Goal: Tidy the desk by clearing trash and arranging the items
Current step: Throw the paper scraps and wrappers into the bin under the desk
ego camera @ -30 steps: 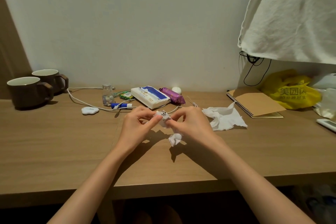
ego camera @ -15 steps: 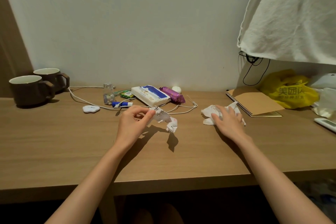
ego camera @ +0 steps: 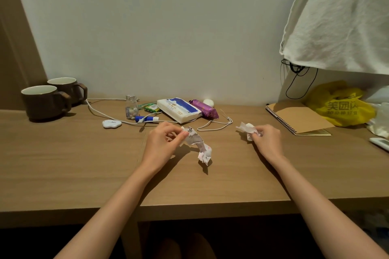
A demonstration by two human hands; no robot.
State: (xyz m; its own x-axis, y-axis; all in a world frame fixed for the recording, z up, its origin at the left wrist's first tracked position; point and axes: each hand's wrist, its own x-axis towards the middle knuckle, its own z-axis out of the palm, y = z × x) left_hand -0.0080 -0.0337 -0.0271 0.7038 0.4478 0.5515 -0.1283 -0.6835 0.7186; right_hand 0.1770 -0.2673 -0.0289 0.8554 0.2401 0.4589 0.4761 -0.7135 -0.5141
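My left hand (ego camera: 163, 143) pinches the top of a crumpled printed wrapper (ego camera: 199, 143), which hangs down from my fingers just above the wooden desk (ego camera: 63, 164). To the right, my right hand (ego camera: 267, 141) grips a crumpled white tissue (ego camera: 247, 129) bunched up on the desk. Part of the tissue sticks out to the left of my fingers.
Two brown mugs (ego camera: 45, 101) stand at the back left. A white cable (ego camera: 109, 114), small bottle (ego camera: 131, 107), blue tube (ego camera: 146, 119), tissue pack (ego camera: 179, 109), purple packet (ego camera: 204, 108) and a white cloud-shaped thing (ego camera: 111, 123) lie behind my hands. A spiral notebook (ego camera: 299, 119) and yellow bag (ego camera: 341, 106) sit right.
My right hand let go of the wrapper, moved right to the spread tissue and bunched it up. My left hand kept the wrapper, which now hangs from it alone.
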